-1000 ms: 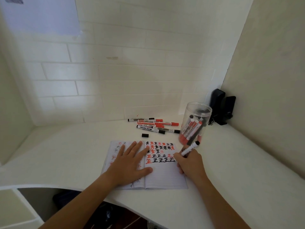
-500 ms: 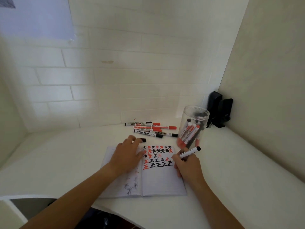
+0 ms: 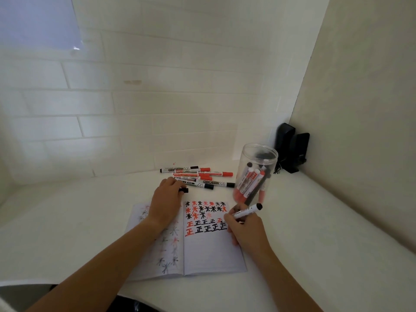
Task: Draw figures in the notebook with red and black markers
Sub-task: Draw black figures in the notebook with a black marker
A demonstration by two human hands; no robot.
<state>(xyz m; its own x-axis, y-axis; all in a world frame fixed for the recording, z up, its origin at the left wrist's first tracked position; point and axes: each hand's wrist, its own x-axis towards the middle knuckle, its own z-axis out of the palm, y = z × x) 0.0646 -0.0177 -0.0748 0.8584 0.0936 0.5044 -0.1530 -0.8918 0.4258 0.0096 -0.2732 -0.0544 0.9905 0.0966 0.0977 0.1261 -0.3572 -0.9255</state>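
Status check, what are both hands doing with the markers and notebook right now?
Left hand pinching black cap above notebook. Right hand gripping black marker, tip on page. Nothing blocking.

My left hand (image 3: pixel 167 200) is covering most of the black cap (image 3: pixel 183 190), so I can't tell how my fingers are meeting it, and my forearm is hiding the middle of the notebook (image 3: pixel 211 253) left page. My right hand (image 3: pixel 244 230) is blocking the tip of the marker (image 3: pixel 247 213) and the ends of the two rows of characters. The clear jar (image 3: pixel 256 174) is blurring the markers inside, and small label print on the loose markers (image 3: pixel 198 176) is staying unreadable.
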